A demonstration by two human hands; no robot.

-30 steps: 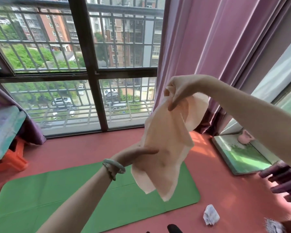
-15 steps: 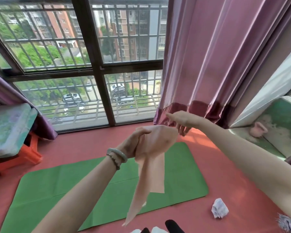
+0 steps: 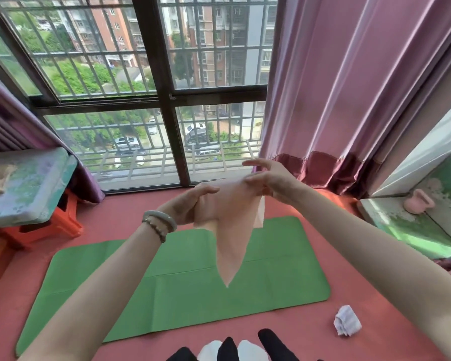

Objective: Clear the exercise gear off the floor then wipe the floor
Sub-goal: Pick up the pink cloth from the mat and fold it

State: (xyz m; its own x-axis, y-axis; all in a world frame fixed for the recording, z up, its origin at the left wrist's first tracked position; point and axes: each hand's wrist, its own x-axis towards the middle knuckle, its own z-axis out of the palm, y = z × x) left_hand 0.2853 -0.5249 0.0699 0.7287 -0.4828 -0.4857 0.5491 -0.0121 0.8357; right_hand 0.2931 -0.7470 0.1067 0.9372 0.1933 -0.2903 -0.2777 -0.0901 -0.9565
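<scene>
I hold a thin peach cloth [image 3: 232, 230] in the air in front of me, above the floor. My left hand [image 3: 190, 207], with a pale bangle on its wrist, grips the cloth's left upper edge. My right hand [image 3: 268, 181] pinches the right upper edge, with the other fingers spread. The cloth hangs down to a point. Below it a green exercise mat [image 3: 167, 287] lies flat on the red floor [image 3: 375, 321]. A crumpled white rag [image 3: 347, 323] lies on the floor to the right of the mat.
A barred window [image 3: 164, 100] fills the far wall, with a pink curtain [image 3: 349, 87] on its right. A padded bench on an orange stool [image 3: 37, 194] stands left. A small pink kettlebell [image 3: 418, 204] sits on the green ledge [image 3: 406, 230] at right.
My right hand let go of the cloth and came down from above my left, then took its right upper edge again. The cloth is now stretched between both hands.
</scene>
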